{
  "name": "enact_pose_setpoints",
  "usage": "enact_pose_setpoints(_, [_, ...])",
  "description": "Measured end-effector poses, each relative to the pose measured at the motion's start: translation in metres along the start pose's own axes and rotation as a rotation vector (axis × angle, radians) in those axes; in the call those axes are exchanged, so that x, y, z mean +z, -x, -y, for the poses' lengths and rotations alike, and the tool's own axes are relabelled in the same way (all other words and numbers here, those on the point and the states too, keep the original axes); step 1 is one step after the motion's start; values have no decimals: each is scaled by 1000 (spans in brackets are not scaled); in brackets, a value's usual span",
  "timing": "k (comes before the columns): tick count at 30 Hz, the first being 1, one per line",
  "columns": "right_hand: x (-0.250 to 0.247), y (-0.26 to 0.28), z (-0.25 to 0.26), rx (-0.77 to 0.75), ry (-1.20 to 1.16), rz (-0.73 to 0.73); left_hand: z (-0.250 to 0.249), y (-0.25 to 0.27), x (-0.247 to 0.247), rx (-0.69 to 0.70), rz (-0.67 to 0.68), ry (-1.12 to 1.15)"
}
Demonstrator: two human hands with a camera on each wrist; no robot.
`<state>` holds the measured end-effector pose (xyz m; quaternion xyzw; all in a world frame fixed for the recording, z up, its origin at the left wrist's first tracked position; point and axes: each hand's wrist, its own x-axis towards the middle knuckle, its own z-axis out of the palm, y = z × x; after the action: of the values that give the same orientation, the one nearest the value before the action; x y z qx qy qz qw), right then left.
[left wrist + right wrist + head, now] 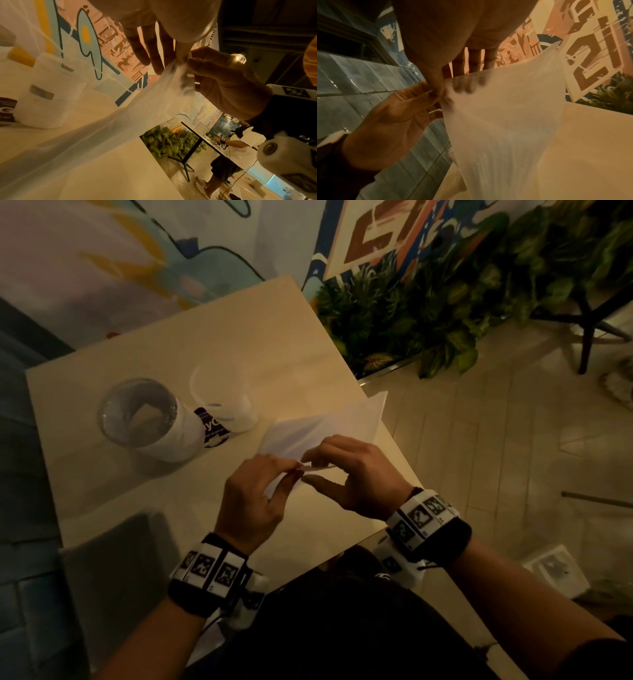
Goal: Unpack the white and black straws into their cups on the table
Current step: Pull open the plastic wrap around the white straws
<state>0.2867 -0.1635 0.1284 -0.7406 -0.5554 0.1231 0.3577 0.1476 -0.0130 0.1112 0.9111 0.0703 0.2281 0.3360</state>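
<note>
Your left hand (251, 498) and right hand (356, 474) meet above the near edge of the table (239, 337), each pinching one corner of a translucent plastic bag (329, 422) between thumb and forefinger, the other fingers loosely spread. The bag slopes from that pinched corner down onto the tabletop and reaches past the right edge; in the wrist views your fingertips (465, 86) show through the film. Whether straws lie inside cannot be told.

Two white cups stand toward the left edge, touching: a nearer cup (150, 419) bearing a dark label, and a farther cup (226, 398) just behind it. Neither holds a straw. They stand clear of the bag.

Past the far right corner of the table stands a planter of green leaves (428, 313), backed by a painted wall (102, 251). In the left wrist view, another person (228, 155) stands at a second table.
</note>
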Motion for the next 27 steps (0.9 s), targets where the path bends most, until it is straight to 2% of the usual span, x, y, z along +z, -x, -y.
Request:
enact_pose_setpoints(11, [-17,-20,11,-135,99,-70,-7,-20,-18,60,-30,-12])
enact_pose_setpoints(17, [-35,-24,-4,-188,202,-65,-16,-26,-42,29,-153,2])
enact_pose_setpoints(22, [-62,-2,-53,-34,329,-36,-9,-11,-70,-93,-245,1])
enact_pose_setpoints(27, [-67,16,-82,80,371,-11,-2,7,-78,-141,-259,1])
